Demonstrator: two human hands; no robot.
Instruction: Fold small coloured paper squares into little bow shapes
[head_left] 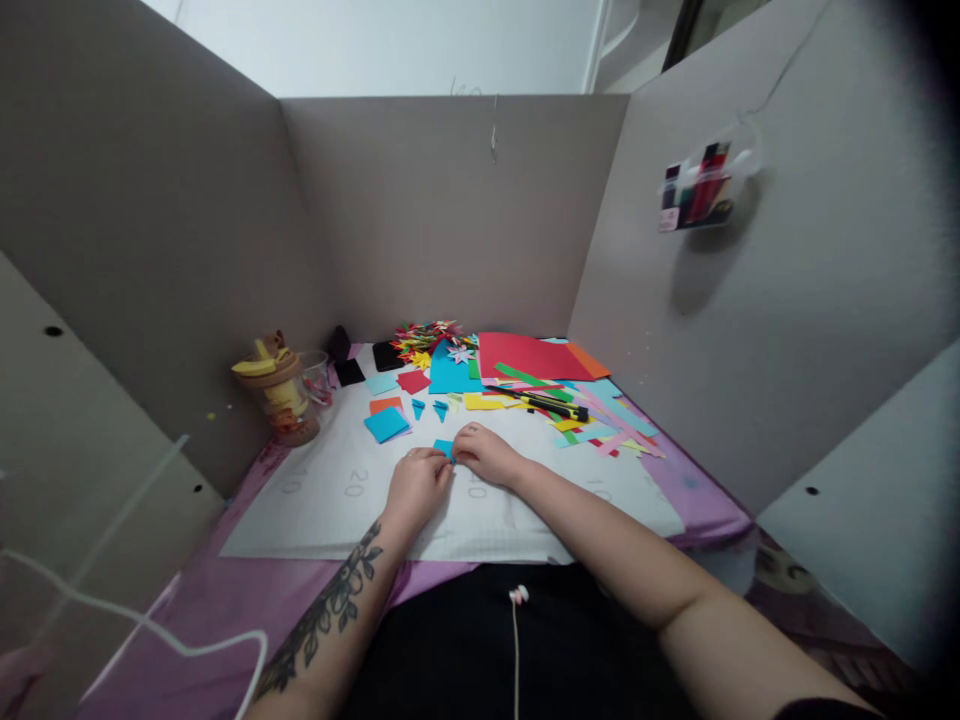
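Note:
My left hand (417,487) and my right hand (484,455) meet over the white cutting mat (322,500). Both pinch a small blue piece of paper (443,447) between their fingertips, with the fingers curled closed. Just beyond them lie two small folded blue paper points (429,408) and a stack of blue and orange squares (387,420).
Sheets and strips of coloured paper (534,358) crowd the far right of the mat, with pens (551,404) on top. Folded paper stars (429,338) sit at the back. A clear jar (283,395) stands at the left. Grey cardboard walls (450,210) enclose the table.

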